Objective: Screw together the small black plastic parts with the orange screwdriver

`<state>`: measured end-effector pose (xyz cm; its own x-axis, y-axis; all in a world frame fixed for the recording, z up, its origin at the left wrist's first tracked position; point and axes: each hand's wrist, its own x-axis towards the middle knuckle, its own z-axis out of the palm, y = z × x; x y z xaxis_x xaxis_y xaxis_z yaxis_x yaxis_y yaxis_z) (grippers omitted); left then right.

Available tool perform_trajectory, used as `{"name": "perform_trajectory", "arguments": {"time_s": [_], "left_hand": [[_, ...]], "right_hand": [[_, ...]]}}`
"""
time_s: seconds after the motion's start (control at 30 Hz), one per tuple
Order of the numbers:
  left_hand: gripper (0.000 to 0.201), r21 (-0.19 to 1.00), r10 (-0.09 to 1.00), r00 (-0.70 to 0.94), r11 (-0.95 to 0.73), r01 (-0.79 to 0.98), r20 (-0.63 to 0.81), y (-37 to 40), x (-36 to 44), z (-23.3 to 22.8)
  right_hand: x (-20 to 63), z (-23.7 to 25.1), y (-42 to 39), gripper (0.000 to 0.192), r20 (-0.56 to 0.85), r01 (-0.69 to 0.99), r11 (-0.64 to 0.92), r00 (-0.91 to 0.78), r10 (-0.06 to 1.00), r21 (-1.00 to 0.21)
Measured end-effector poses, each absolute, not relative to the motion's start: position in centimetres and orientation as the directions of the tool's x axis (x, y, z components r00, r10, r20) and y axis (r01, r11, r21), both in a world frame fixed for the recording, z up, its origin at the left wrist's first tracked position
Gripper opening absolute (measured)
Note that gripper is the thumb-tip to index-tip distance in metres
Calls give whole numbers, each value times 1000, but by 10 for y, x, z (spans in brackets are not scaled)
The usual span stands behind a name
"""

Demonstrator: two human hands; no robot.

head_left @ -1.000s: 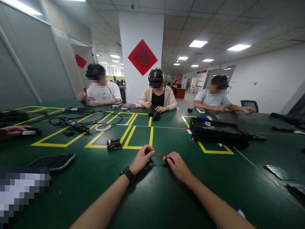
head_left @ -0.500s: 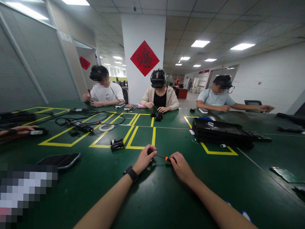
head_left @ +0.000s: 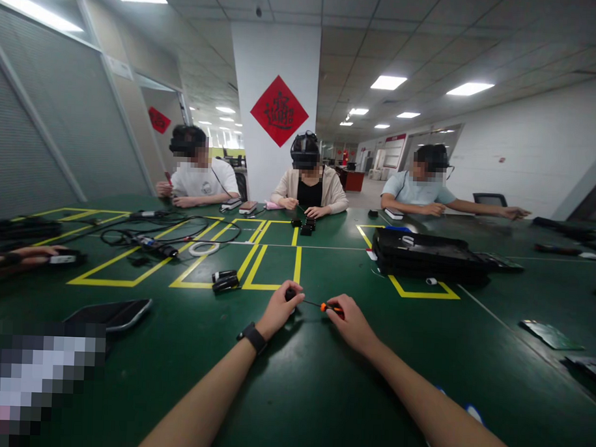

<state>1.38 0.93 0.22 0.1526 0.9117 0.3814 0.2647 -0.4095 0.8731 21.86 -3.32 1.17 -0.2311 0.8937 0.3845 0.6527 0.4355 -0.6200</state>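
Observation:
Between the fingers of my left hand point(head_left: 281, 308) is a small black part point(head_left: 290, 293), mostly covered by the fingers. My right hand point(head_left: 349, 322) is closed on the orange and black handle of a screwdriver point(head_left: 323, 307). Its thin shaft points left and reaches the black part at my left fingertips; whether the tip sits in it I cannot make out. Both hands are just above the green table point(head_left: 292, 393). To the left of my left hand lie black cylindrical parts point(head_left: 225, 281) with pale labels.
Black cables point(head_left: 150, 244) and a white ring point(head_left: 204, 248) lie on the left, among yellow tape outlines. A stack of black housings point(head_left: 424, 254) stands on the right, with a circuit board point(head_left: 548, 334) nearer. Three people sit opposite; another person's hands point(head_left: 27, 260) show at far left.
The view has shifted slightly, so the scene sits a little further left. My right fingers have shifted on the screwdriver, and more of its handle shows. My left hand keeps its hold.

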Motion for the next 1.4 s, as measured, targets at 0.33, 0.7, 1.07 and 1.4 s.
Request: {"name": "perform_trajectory", "arguments": {"time_s": [0.33, 0.7, 1.07, 1.4], "left_hand": [[19, 907, 933, 150, -354, 228, 327, 7, 15, 4], [22, 931, 946, 168, -307, 197, 276, 5, 16, 5], [20, 920, 942, 161, -325, 219, 295, 5, 15, 6], [17, 920, 940, 149, -332, 209, 306, 5, 15, 6]], "right_hand": [[218, 15, -36, 14, 401, 638, 467, -258, 879, -612], [220, 12, -33, 12, 417, 620, 477, -252, 873, -623], [218, 13, -34, 21, 386, 655, 464, -273, 881, -597], [218, 15, -36, 14, 383, 643, 440, -239, 893, -626]]}}
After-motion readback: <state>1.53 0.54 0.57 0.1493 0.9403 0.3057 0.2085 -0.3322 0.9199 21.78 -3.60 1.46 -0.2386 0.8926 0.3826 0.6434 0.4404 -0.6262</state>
